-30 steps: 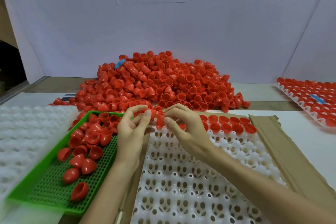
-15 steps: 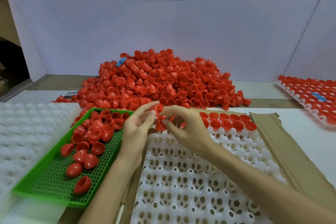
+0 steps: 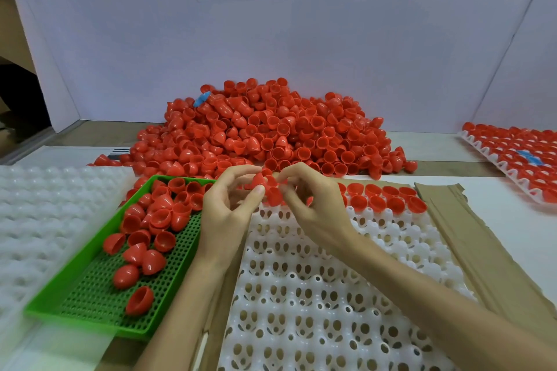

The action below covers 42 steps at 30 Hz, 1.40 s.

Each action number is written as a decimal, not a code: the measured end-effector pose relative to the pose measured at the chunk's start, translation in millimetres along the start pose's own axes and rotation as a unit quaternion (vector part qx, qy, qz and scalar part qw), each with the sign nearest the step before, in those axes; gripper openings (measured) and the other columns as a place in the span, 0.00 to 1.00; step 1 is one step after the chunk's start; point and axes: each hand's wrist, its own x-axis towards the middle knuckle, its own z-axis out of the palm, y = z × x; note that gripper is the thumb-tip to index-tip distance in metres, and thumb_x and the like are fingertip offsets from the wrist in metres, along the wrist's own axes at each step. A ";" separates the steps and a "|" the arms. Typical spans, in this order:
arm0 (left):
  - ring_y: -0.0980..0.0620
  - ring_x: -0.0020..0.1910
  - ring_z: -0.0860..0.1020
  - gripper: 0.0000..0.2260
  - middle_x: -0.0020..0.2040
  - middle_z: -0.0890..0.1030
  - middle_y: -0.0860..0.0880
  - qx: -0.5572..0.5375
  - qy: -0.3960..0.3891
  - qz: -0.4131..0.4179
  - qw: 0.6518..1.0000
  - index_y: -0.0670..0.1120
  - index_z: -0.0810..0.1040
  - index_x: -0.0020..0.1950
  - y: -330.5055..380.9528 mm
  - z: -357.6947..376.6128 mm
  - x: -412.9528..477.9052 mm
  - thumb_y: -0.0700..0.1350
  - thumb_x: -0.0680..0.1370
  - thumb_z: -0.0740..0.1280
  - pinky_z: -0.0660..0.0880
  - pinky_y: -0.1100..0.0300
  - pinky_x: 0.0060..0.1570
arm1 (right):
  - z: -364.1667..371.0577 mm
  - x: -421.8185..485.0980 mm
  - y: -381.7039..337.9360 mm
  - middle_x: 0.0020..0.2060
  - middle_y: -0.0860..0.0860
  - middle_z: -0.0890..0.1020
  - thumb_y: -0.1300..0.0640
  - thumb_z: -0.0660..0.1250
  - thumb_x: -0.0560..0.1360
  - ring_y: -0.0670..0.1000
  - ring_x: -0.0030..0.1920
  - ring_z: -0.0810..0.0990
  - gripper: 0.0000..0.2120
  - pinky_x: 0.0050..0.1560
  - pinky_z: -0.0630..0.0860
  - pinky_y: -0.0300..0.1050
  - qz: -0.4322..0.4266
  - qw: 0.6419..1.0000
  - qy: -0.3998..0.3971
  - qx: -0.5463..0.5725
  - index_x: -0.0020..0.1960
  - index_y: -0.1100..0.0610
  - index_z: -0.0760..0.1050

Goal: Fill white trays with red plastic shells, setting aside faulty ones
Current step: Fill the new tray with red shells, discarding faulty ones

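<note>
A white tray (image 3: 316, 295) with perforated cups lies in front of me on cardboard; its far row holds several red shells (image 3: 378, 200). Above the tray's far left corner, my left hand (image 3: 227, 208) and my right hand (image 3: 312, 205) meet. Both pinch a small stack of red shells (image 3: 269, 188) between thumbs and fingertips. Behind them a big heap of red shells (image 3: 265, 135) covers the back of the table. A green perforated bin (image 3: 99, 289) at the left holds several loose red shells.
A stack of white trays (image 3: 39, 220) sits at the far left. A filled white tray (image 3: 518, 153) with a blue piece lies at the right. Another blue piece (image 3: 201, 98) lies on the heap. Cardboard (image 3: 482, 250) sticks out right of the tray. White backdrop walls stand behind.
Both hands have lifted slightly off the tray's far edge, keeping hold of the stacked shells. The fingers have shifted on the stack; my head has moved a little closer.
</note>
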 end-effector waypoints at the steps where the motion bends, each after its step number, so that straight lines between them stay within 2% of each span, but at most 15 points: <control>1: 0.53 0.52 0.83 0.11 0.52 0.84 0.56 0.015 0.001 0.015 1.000 0.52 0.82 0.56 0.3 -0.1 -0.6 0.45 0.74 0.71 0.80 0.58 0.51 | 0.0 0.3 0.0 0.33 0.46 0.77 0.64 0.67 0.78 0.49 0.32 0.74 0.05 0.34 0.69 0.36 0.007 1.000 0.002 -0.002 0.47 0.55 0.79; 4: 0.56 0.52 0.82 0.14 0.53 0.83 0.58 0.031 -0.014 0.038 0.999 0.52 0.81 0.57 0.5 -0.8 -0.8 0.43 0.73 0.72 0.77 0.67 0.48 | 1.5 1.2 -0.4 0.34 0.48 0.76 0.57 0.67 0.79 0.47 0.36 0.73 0.08 0.38 0.68 0.36 0.033 0.999 -0.017 -0.023 0.43 0.56 0.81; 7: 0.52 0.52 0.82 0.16 0.53 0.84 0.56 0.033 -0.047 0.046 0.997 0.54 0.81 0.57 1.1 -0.1 -0.6 0.40 0.72 0.73 0.79 0.64 0.47 | 0.6 1.2 -2.6 0.35 0.50 0.76 0.51 0.66 0.80 0.45 0.36 0.71 0.11 0.38 0.68 0.37 0.058 0.997 -0.041 -0.004 0.47 0.55 0.84; 9: 0.50 0.52 0.82 0.17 0.54 0.83 0.55 0.043 -0.069 0.047 0.996 0.54 0.81 0.57 0.9 0.1 -0.5 0.39 0.72 0.73 0.80 0.59 0.48 | -1.5 1.8 -4.1 0.35 0.48 0.75 0.53 0.67 0.79 0.44 0.35 0.70 0.09 0.38 0.69 0.40 0.065 0.997 -0.041 0.006 0.50 0.55 0.85; 11: 0.48 0.53 0.82 0.17 0.54 0.83 0.54 0.055 -0.086 0.046 0.994 0.55 0.81 0.58 -0.2 -0.4 -0.7 0.39 0.72 0.72 0.81 0.54 0.48 | -3.3 2.5 -4.8 0.33 0.46 0.72 0.58 0.69 0.78 0.44 0.35 0.69 0.06 0.38 0.70 0.45 0.062 0.997 -0.043 0.002 0.50 0.56 0.85; 14: 0.48 0.53 0.82 0.13 0.53 0.84 0.52 0.042 -0.085 0.050 0.994 0.54 0.82 0.57 0.8 -0.7 -1.9 0.40 0.75 0.70 0.80 0.56 0.49 | -3.3 2.6 -5.0 0.33 0.47 0.73 0.64 0.70 0.75 0.45 0.35 0.69 0.06 0.38 0.71 0.46 0.058 0.997 -0.047 -0.013 0.49 0.57 0.85; 18: 0.54 0.49 0.83 0.09 0.48 0.85 0.54 0.045 0.006 0.037 0.998 0.50 0.83 0.53 0.8 -0.9 -0.1 0.40 0.77 0.66 0.77 0.66 0.47 | -1.3 -0.1 -5.4 0.36 0.49 0.74 0.61 0.71 0.74 0.44 0.37 0.71 0.02 0.38 0.70 0.40 0.043 0.995 -0.064 -0.056 0.45 0.55 0.82; 22: 0.57 0.47 0.82 0.10 0.46 0.84 0.56 0.101 0.059 -0.005 0.993 0.51 0.83 0.48 -5.5 -1.5 1.0 0.36 0.79 0.67 0.76 0.64 0.45 | 4.7 -4.0 -4.7 0.43 0.48 0.77 0.56 0.69 0.73 0.49 0.42 0.75 0.04 0.46 0.75 0.49 0.018 0.975 -0.142 -0.170 0.46 0.54 0.81; 25: 0.59 0.46 0.81 0.08 0.45 0.84 0.56 0.144 0.024 0.006 0.989 0.51 0.83 0.49 -5.7 1.6 -1.8 0.37 0.78 0.69 0.77 0.68 0.43 | 5.9 -4.0 -4.6 0.45 0.48 0.77 0.53 0.67 0.74 0.49 0.43 0.75 0.06 0.47 0.72 0.48 0.020 0.967 -0.152 -0.203 0.47 0.53 0.82; 28: 0.59 0.47 0.81 0.08 0.47 0.83 0.56 0.220 -0.028 0.014 0.975 0.51 0.83 0.50 -8.5 3.3 -1.8 0.38 0.76 0.71 0.78 0.66 0.46 | 6.7 -4.6 -5.0 0.42 0.46 0.74 0.51 0.65 0.76 0.46 0.40 0.71 0.07 0.47 0.67 0.46 0.009 0.961 -0.150 -0.230 0.46 0.52 0.81; 33: 0.62 0.48 0.80 0.09 0.47 0.83 0.57 0.256 -0.020 0.003 0.966 0.50 0.83 0.49 -12.0 0.3 -0.5 0.37 0.76 0.72 0.77 0.65 0.49 | 7.0 -5.2 -4.8 0.43 0.45 0.74 0.48 0.65 0.77 0.45 0.43 0.71 0.09 0.52 0.67 0.46 0.018 0.962 -0.154 -0.223 0.51 0.49 0.83; 38: 0.66 0.46 0.77 0.10 0.47 0.81 0.59 0.277 -0.017 -0.001 0.961 0.52 0.84 0.47 -13.6 0.1 -0.7 0.36 0.76 0.71 0.72 0.71 0.46 | 6.5 -5.0 -4.1 0.42 0.44 0.73 0.50 0.64 0.78 0.44 0.43 0.69 0.09 0.53 0.65 0.46 0.017 0.958 -0.166 -0.233 0.49 0.49 0.83; 42: 0.61 0.50 0.80 0.12 0.45 0.83 0.60 0.268 -0.046 0.025 0.962 0.52 0.83 0.50 -11.4 0.1 -0.9 0.35 0.75 0.70 0.77 0.61 0.51 | 7.1 -4.7 -4.0 0.40 0.45 0.74 0.53 0.64 0.78 0.44 0.43 0.70 0.10 0.55 0.66 0.49 0.016 0.960 -0.151 -0.234 0.46 0.50 0.84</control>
